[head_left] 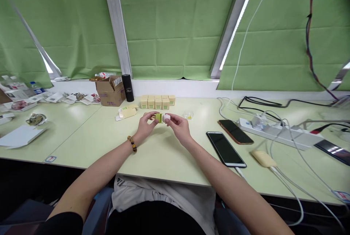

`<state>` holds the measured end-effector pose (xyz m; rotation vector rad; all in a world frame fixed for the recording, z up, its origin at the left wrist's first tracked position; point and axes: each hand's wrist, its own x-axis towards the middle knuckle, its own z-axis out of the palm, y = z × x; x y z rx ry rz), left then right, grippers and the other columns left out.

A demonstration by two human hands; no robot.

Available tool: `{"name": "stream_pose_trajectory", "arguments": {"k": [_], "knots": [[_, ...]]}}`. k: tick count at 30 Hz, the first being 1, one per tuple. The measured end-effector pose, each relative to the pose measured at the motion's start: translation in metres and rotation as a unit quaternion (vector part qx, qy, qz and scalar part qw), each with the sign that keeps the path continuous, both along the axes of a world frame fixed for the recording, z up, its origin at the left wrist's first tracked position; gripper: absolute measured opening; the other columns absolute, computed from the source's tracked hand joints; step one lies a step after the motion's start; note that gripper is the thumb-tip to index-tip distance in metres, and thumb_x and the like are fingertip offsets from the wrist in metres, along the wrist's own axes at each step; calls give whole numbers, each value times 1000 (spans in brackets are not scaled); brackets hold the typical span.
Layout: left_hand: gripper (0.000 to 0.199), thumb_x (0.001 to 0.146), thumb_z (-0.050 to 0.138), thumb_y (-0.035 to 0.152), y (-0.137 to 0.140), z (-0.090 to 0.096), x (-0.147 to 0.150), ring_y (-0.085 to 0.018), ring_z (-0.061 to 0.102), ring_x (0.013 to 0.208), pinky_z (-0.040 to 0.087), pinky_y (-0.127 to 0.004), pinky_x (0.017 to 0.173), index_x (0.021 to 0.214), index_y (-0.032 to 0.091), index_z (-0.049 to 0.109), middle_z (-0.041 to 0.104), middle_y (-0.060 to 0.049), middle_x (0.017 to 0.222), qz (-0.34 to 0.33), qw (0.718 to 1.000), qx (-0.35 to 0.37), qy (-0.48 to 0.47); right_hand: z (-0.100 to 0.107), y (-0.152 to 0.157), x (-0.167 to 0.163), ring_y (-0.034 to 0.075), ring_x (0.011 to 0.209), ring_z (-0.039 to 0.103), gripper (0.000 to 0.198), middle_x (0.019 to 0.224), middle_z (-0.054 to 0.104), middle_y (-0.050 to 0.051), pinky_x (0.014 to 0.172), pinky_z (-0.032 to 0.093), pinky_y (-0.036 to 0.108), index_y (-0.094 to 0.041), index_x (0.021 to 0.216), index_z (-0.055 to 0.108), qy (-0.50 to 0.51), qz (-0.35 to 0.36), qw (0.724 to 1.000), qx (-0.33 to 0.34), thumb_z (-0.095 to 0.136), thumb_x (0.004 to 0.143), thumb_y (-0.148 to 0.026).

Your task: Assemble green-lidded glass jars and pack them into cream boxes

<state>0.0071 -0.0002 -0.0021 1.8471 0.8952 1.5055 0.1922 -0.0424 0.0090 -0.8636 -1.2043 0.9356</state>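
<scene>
Above the table, my left hand grips a small green piece between thumb and fingers; a pale ring-like part shows beside it. My right hand pinches a small white rounded piece right against the green one. Whether the two pieces are joined I cannot tell. Just beyond my left hand lies an opened small cream carton, its flaps spread. Several closed cream cartons with green labels stand in rows behind my hands. Past my right hand sits a clear plastic piece with a yellow spot.
A cardboard box and a black bottle stand at the back left. Two phones lie to the right, near a white power strip, a cream charging block and loose cables. Bagged items and white cards spread at far left.
</scene>
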Motion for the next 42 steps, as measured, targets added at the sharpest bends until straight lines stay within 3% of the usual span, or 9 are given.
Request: {"name": "stream_pose_trajectory", "arguments": {"k": [5, 20, 27, 31, 36, 39, 42], "knots": [[40, 83, 81, 47, -6, 4, 1, -23, 65, 104, 52, -39, 96, 114, 23, 77, 69, -10, 114, 8, 1000, 12, 19, -3, 0, 0, 23, 84, 72, 53, 100, 81, 8, 81, 60, 41, -19, 109, 81, -24, 14, 1000, 1, 86, 72, -57], [55, 76, 82, 63, -11, 6, 0, -23, 63, 102, 51, -40, 98, 113, 23, 78, 67, -11, 111, -10, 999, 35, 31, 2, -8, -4, 21, 78, 71, 48, 92, 80, 6, 77, 60, 38, -20, 103, 82, -29, 30, 999, 9, 85, 74, -58], [48, 78, 84, 56, -16, 9, 1, -28, 59, 110, 52, -45, 98, 110, 22, 76, 68, -12, 111, 11, 995, 74, 67, 0, -8, -5, 19, 74, 70, 48, 90, 79, 5, 76, 59, 37, -19, 103, 81, -29, 37, 999, 8, 84, 75, -59], [41, 83, 83, 44, -21, 12, 4, -30, 56, 126, 48, -50, 107, 118, 24, 74, 69, -13, 128, 10, 989, 123, 80, -3, -5, -8, 19, 71, 70, 52, 86, 78, 5, 75, 60, 38, -18, 105, 79, -19, 32, 999, 6, 83, 75, -60], [49, 89, 78, 39, -27, 11, 6, -28, 62, 124, 53, -45, 104, 134, 25, 65, 67, -13, 131, -21, 988, 135, 78, -5, -4, -10, 24, 85, 75, 54, 96, 80, 8, 83, 62, 40, -19, 106, 77, 8, 33, 999, -6, 86, 73, -60], [56, 85, 81, 36, -29, 7, 8, -28, 61, 126, 52, -46, 107, 137, 25, 62, 64, -13, 134, -29, 986, 140, 83, -5, -5, -10, 24, 85, 76, 53, 95, 80, 9, 82, 63, 41, -19, 103, 75, 30, 27, 999, -23, 88, 70, -59], [51, 89, 77, 33, -29, 4, 9, -28, 62, 122, 52, -46, 105, 136, 24, 59, 64, -13, 132, -23, 988, 129, 78, -5, -5, -11, 25, 85, 76, 53, 91, 80, 8, 81, 65, 42, -19, 98, 73, 47, 29, 998, -35, 91, 66, -58]]}}
